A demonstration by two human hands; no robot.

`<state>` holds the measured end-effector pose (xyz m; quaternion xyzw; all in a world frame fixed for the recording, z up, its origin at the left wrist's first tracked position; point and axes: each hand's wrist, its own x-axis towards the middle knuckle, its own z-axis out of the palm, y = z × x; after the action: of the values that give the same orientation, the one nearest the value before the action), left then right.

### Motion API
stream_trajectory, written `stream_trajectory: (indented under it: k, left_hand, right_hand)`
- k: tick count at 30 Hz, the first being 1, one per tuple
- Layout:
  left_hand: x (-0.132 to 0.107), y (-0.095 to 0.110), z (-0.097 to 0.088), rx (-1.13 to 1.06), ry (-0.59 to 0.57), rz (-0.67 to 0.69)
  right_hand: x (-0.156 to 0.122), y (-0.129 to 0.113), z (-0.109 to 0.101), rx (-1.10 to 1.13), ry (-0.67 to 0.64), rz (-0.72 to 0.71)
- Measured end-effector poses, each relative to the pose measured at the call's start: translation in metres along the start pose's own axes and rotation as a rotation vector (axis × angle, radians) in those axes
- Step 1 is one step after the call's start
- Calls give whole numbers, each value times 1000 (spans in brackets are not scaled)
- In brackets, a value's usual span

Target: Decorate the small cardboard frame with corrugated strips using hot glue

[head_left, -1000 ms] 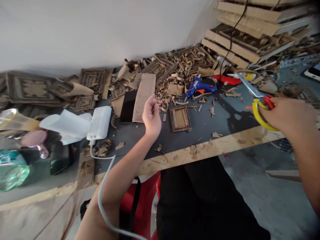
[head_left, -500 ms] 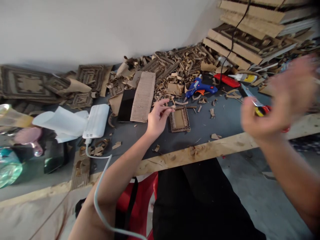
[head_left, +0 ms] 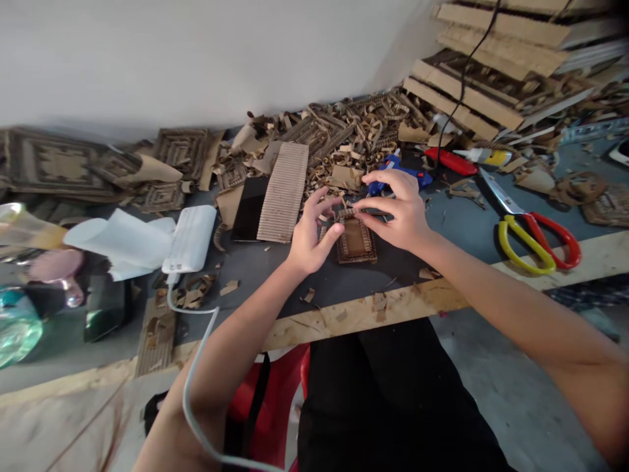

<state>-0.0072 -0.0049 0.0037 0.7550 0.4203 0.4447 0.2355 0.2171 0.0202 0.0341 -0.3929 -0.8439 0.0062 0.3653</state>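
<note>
A small rectangular frame of corrugated cardboard lies on the dark tabletop between my hands. My right hand pinches a short corrugated cardboard strip at the frame's far edge. Beside the frame's left edge is my left hand, its thumb and fingers apart with nothing visibly gripped. Partly hidden behind my right hand lies a blue glue gun. To the left, a ribbed cardboard sheet rests partly over a black flat object.
Red-and-yellow-handled scissors lie at the right near the wooden table edge. Cardboard scraps pile up along the wall. A white power bank with a cable is at left. Stacked cardboard pieces stand back right.
My right hand has come in from the far right to the frame and now pinches the strip. My left fingers have spread from their pinch. The scissors are now uncovered.
</note>
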Motion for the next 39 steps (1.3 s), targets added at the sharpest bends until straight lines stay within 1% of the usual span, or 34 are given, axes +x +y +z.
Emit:
stream_trajectory:
  k: [2, 4, 7, 11, 18, 21, 24, 28, 31, 34, 36, 39]
  left_hand:
    - [2, -3, -4, 73, -31, 42]
    - [4, -6, -6, 168, -71, 44]
    - [5, -7, -6, 271, -137, 51]
    - [4, -3, -4, 332, -211, 72]
    - [2, 3, 1, 399, -226, 46]
    - [2, 2, 2, 405, -226, 70]
    - [1, 1, 3, 436, -216, 87]
    - [1, -1, 5, 448, -205, 67]
    - [1, -3, 6, 445, -206, 109]
    - [2, -5, 7, 452, -193, 174]
    - [2, -5, 7, 458, -187, 186]
    - [2, -4, 7, 458, -190, 178]
  right_hand:
    - [-4, 3, 5, 15, 40, 27]
    - [-7, 5, 9, 17, 47, 25]
    - [-9, 7, 15, -4, 19, 31]
    - [-8, 9, 17, -28, -33, 63]
    - [-8, 9, 18, -38, -48, 66]
    - [-8, 8, 20, -36, -53, 71]
    - [-9, 9, 20, -40, -51, 40]
    - [-8, 11, 20, -47, -60, -21]
    - [-8, 11, 20, -48, -88, -15]
    - [-8, 11, 17, -18, -133, -25]
    - [-7, 12, 12, 16, -149, -55]
    - [-6, 13, 4, 42, -106, -77]
